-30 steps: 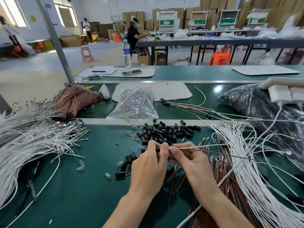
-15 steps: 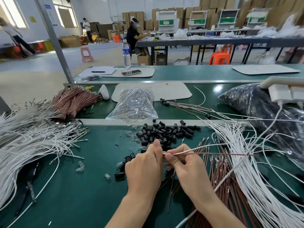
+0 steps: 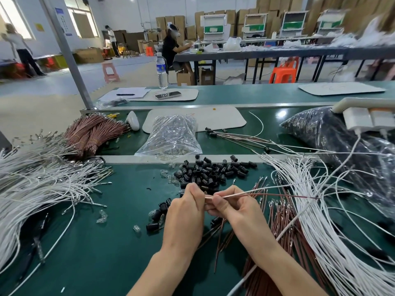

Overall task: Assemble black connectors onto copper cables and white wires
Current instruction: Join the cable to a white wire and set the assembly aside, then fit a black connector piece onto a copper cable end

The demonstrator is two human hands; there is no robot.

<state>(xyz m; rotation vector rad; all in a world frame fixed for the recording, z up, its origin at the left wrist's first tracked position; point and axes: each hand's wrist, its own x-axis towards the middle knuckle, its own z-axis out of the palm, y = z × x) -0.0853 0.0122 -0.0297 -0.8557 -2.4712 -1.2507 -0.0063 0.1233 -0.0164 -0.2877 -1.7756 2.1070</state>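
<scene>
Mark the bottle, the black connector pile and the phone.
bottle point(image 3: 162, 80): head view, clear body below the label.
connector pile point(image 3: 210, 173): head view, middle of the heap.
phone point(image 3: 168, 95): head view, centre of the screen.

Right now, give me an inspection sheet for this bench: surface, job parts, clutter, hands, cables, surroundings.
Surface: green bench mat, metal strip across it.
Job's things: black connectors heaped beyond the hands; loose ones nearer.
Clutter: clear bag, dark bag, water bottle.
Grippers: left hand and right hand both pinch the held wire pair.
Cables: white wires piled left and right; copper cables bundled far left.
Surroundings: seated person at far table, cardboard boxes.
</scene>
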